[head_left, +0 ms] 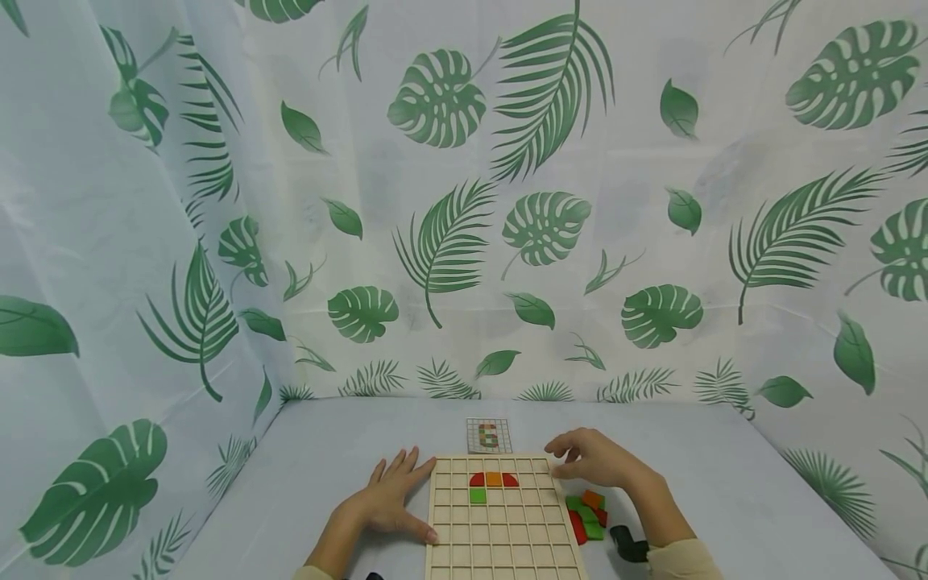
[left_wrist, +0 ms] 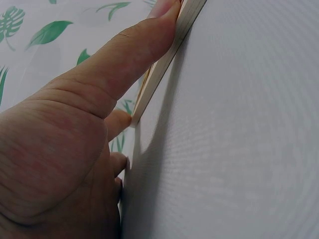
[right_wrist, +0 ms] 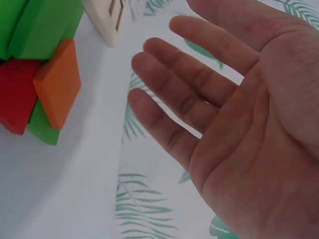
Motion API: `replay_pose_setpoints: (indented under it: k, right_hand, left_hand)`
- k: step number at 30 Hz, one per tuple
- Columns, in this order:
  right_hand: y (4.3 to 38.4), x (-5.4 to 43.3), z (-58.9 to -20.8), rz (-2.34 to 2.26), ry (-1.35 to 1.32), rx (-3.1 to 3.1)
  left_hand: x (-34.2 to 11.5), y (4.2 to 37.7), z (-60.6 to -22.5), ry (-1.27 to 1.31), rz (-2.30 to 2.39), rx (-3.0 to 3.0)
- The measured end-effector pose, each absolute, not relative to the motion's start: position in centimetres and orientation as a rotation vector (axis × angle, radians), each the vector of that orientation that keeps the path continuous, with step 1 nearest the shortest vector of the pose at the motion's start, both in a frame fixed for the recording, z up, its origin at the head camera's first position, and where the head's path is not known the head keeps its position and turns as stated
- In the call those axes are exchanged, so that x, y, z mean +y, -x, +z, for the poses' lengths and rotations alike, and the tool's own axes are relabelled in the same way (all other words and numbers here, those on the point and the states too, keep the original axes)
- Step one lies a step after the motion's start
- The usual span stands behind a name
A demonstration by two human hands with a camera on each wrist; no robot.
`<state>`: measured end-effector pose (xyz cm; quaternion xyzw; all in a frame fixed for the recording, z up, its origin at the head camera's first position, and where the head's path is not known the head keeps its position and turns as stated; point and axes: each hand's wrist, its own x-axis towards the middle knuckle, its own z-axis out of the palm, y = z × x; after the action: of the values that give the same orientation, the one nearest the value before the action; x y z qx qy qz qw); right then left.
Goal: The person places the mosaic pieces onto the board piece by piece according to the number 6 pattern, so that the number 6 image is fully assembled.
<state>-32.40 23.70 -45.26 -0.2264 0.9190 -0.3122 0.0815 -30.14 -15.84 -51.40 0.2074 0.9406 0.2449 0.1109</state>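
The table (head_left: 761,499) stretches out on both sides of the pale grid board (head_left: 519,533); loose blocks (head_left: 589,515) lie along its right edge, a card (head_left: 489,436) just beyond its far edge. The left hand (head_left: 391,503), spread, touches the left edge; the right hand (head_left: 596,457), relaxed, perhaps touches the far right corner. Four coloured pieces (head_left: 494,479) sit in the grid.

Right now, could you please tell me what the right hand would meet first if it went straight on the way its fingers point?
The right hand would probably meet the wooden grid board first, near its far right corner; height is hard to judge, so it might pass above.
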Motion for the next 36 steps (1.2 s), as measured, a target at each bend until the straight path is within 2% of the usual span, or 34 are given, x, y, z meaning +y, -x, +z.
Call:
replay_pose_setpoints:
  k: [15,36]
  right_hand:
    - [32.3,25.3,-45.2,-0.957,0.640,2.632]
    - [31.7,25.6,-45.8,-0.739,0.383,2.706]
  left_hand:
    - [-15.9,30.3,-51.6,-0.612,0.703,2.767]
    - [-16.0,30.4,-51.4,-0.611,0.714,2.754]
